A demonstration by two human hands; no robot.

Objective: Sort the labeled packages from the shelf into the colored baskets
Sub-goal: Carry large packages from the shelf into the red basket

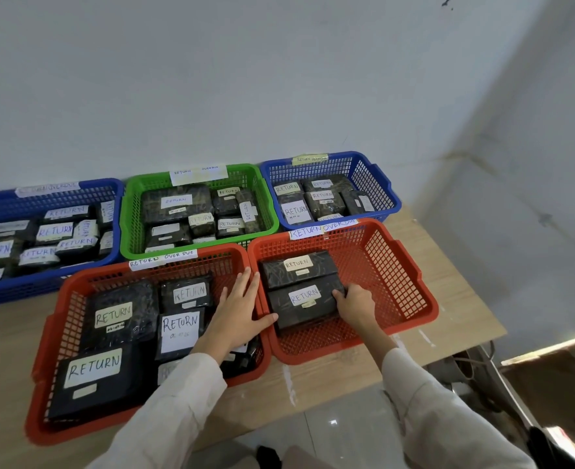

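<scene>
My right hand (353,306) curls round the right end of a RETURN package (299,308), which lies in the right red basket (414,292) with a second package (296,267) touching it at 12 o'clock. At 9 o'clock my left hand (237,311) lies flat, fingers spread, on the rims where this basket meets the left red basket (59,333).
</scene>
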